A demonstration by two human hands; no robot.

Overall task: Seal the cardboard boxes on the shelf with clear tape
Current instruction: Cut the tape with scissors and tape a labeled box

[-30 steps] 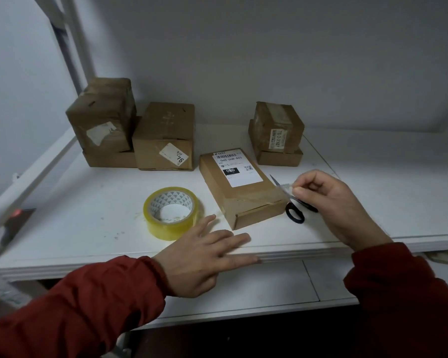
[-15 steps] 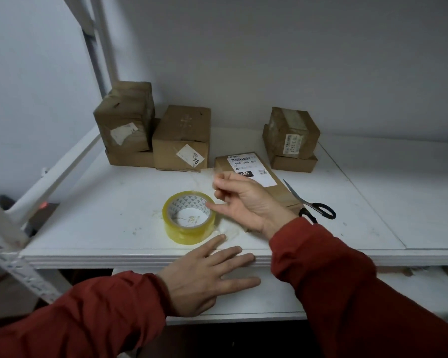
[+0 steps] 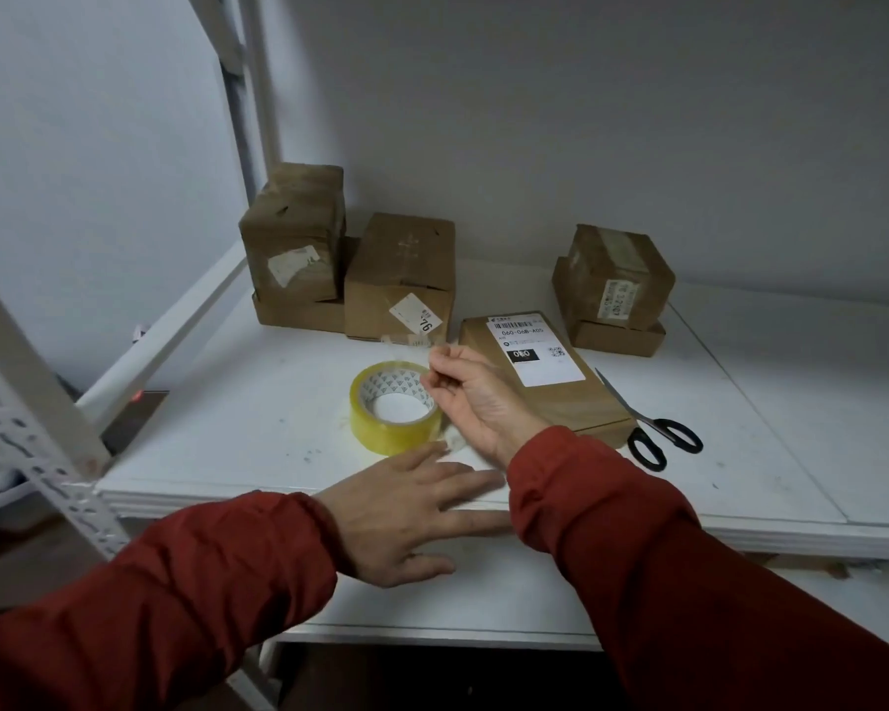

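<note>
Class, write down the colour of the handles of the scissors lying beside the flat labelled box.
Black; the scissors show best in the head view.

Black-handled scissors [image 3: 631, 410] lie flat at the right, blades together and pointing toward the back, the two handle loops at the near end. A plain grey wall [image 3: 535, 120] fills the background, and a white perforated metal post [image 3: 37, 454] slants across the near left. Low at the left, beyond that post, a small red light [image 3: 135, 397] glows on something dark.

Fingers [image 3: 445, 369] maybe pinch faint tape strip [image 3: 409, 341].
</note>
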